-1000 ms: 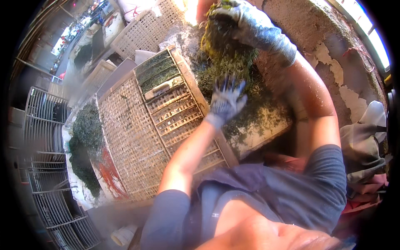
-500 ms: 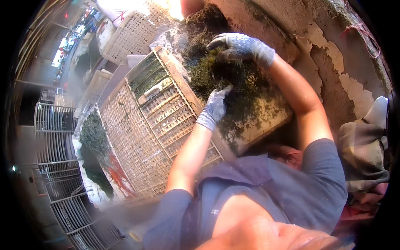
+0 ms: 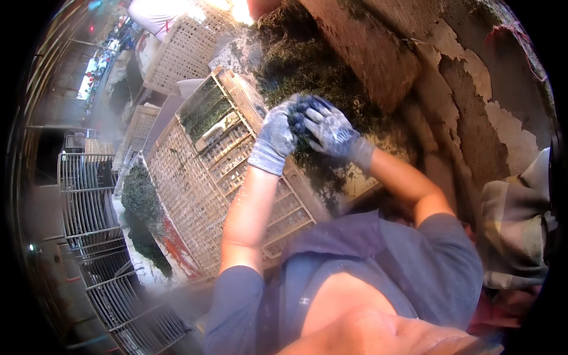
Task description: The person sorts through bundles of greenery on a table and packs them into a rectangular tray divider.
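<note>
My left hand (image 3: 276, 128) and my right hand (image 3: 336, 131), both in grey knit gloves, are brought together over the work surface. Between the palms they squeeze a dark clump of green leafy shreds (image 3: 300, 121), mostly covered by the fingers. Beneath and beyond them spreads a loose heap of the same dark green shreds (image 3: 316, 68). Just left of my left hand lies a woven bamboo tray (image 3: 183, 177) with a slatted wooden frame (image 3: 236, 160). Green shreds (image 3: 207, 110) fill the frame's far corner.
A pale sheet carrying another pile of green shreds (image 3: 142, 195) borders the tray's left side. Metal racks (image 3: 89, 201) stand farther left. More woven trays (image 3: 180, 53) lie at the far left. A peeling wall (image 3: 467, 89) rises at the right, near draped cloth (image 3: 515, 225).
My hands were apart over the heap, fingers spread. Now they have come together around a clump; the right moved nearer and left, the left slightly left and farther away.
</note>
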`<state>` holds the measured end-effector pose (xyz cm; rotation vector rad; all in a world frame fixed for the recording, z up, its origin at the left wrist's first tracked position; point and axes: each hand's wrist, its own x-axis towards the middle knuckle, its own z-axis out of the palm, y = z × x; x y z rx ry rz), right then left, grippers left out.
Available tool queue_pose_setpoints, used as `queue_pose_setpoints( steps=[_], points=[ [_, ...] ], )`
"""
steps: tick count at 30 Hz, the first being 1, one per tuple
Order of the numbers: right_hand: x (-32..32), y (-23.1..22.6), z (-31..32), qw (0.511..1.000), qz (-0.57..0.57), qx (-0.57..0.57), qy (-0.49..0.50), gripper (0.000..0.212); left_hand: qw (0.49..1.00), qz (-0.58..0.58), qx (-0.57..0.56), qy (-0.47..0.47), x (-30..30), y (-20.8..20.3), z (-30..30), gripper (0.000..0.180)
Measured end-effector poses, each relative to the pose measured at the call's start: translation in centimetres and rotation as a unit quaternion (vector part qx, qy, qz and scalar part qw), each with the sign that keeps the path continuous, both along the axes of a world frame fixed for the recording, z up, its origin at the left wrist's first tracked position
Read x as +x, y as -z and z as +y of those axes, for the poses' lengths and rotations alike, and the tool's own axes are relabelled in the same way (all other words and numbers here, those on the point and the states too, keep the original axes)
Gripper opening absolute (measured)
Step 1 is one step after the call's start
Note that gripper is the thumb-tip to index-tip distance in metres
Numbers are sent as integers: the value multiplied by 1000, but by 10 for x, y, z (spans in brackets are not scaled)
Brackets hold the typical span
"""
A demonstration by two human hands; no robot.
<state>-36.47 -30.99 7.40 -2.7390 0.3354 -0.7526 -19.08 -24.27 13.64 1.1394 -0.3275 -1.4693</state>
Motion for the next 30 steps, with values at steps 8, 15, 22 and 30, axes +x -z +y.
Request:
queue_pose_setpoints(
  steps=[8, 15, 22, 30],
  points=[
    [27, -9, -20, 994, 33, -67, 77, 61, 985, -141, -58, 78, -15, -106, 3, 39],
    [-26, 160, -37, 945, 294, 92, 113, 77, 969, -109, -175, 134, 13, -195, -21, 32],
    [-40, -108, 14, 810, 35, 586, -5, 60, 975, -112, -161, 99, 18, -189, 48, 26],
    [76, -5, 84, 628, -249, 718, -166, 44, 955, -187, -146, 180, 54, 54, 209, 36]
  ],
)
